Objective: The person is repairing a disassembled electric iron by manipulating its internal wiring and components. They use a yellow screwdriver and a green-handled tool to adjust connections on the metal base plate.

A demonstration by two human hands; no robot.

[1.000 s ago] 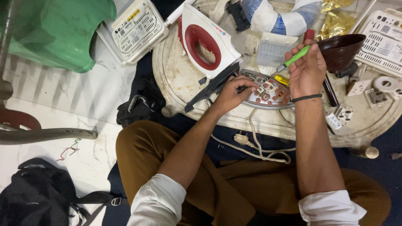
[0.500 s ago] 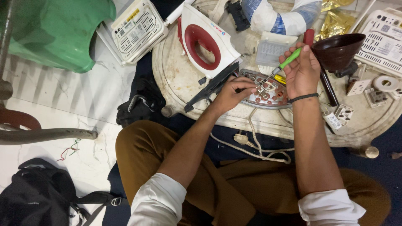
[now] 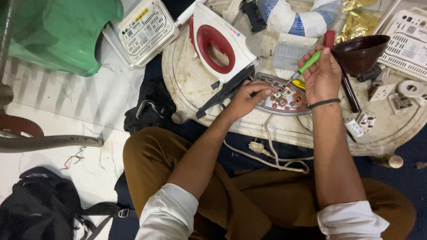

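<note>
An opened iron base plate with metal parts inside lies on the low round white table. My left hand rests on its left side, fingertips pinching a small part at the plate. My right hand grips a green-handled screwdriver, its tip pointing down-left into the plate. The white and red iron cover lies upside down to the left, with a black plastic piece leaning beside it.
A dark brown bowl, white sockets, a tape roll and white boxes crowd the table. A white cord with plug hangs over my lap. A green plastic stool and black bag sit at left.
My right hand has tilted the screwdriver slightly, bringing its tip closer to the plate. My left hand stays on the plate's left side.
</note>
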